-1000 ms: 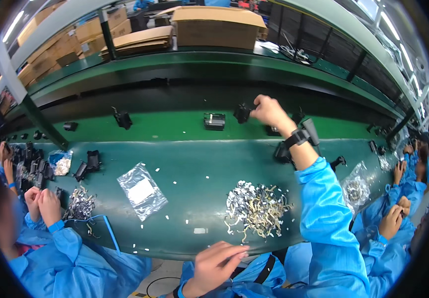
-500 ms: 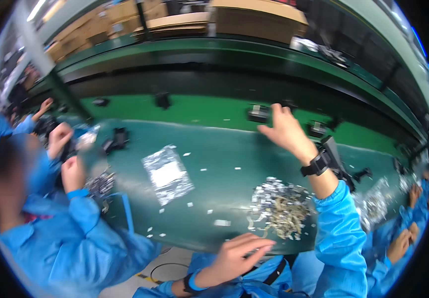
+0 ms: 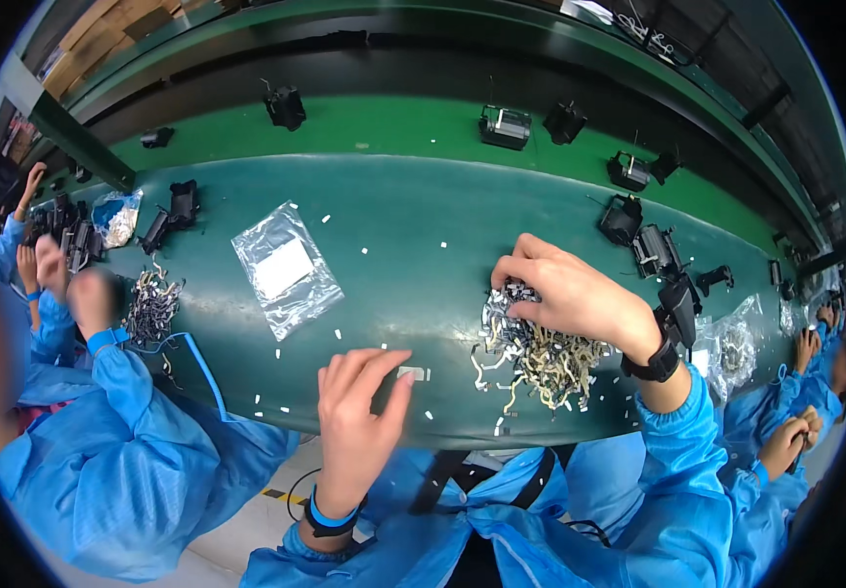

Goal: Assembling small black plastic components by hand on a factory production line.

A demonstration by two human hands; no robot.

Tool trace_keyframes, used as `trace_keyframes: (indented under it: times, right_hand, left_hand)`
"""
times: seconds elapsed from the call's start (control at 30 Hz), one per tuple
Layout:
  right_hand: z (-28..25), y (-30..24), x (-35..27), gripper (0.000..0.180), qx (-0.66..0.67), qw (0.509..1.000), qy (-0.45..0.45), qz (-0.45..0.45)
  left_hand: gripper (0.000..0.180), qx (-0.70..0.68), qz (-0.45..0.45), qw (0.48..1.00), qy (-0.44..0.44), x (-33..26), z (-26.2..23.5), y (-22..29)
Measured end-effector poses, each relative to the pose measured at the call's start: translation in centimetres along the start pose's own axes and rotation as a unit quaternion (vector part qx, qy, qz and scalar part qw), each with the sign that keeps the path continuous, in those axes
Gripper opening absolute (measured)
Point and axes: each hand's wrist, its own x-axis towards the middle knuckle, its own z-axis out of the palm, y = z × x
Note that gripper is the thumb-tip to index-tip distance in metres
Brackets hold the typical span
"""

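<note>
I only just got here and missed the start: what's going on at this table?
The person's right hand is at the far side of a pile of small ribbon-like pieces on the green table; whether it grips any is hidden. The left hand is open at the near edge. A clear bag lies to the left, and black parts sit farther back.

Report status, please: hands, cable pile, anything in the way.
Right hand over cable pile, grip unclear. Left hand open, nothing visible in it. Plastic bag lies left of pile, apart, seemingly not in the way.
</note>
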Motion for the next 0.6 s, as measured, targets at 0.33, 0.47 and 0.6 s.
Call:
trace_keyframes:
  times: [0.33,0.47,0.6]
  right_hand:
    - [-0.3,0.1,-2.1,0.007,0.108,0.988,0.103,0.032]
    - [2.4,-3.2,-4.1,0.02,0.082,0.989,0.122,-0.012]
    - [4.9,-6.6,-5.1,0.029,0.059,0.991,0.111,0.039]
  left_hand:
    - [0.02,-0.019,0.015,0.999,-0.023,0.1,1.2,1.2]
    - [0.018,0.001,0.013,1.0,-0.028,0.3,1.6,1.6]
    - [0.019,0.013,0.006,0.999,-0.031,0.5,2.2,1.2]
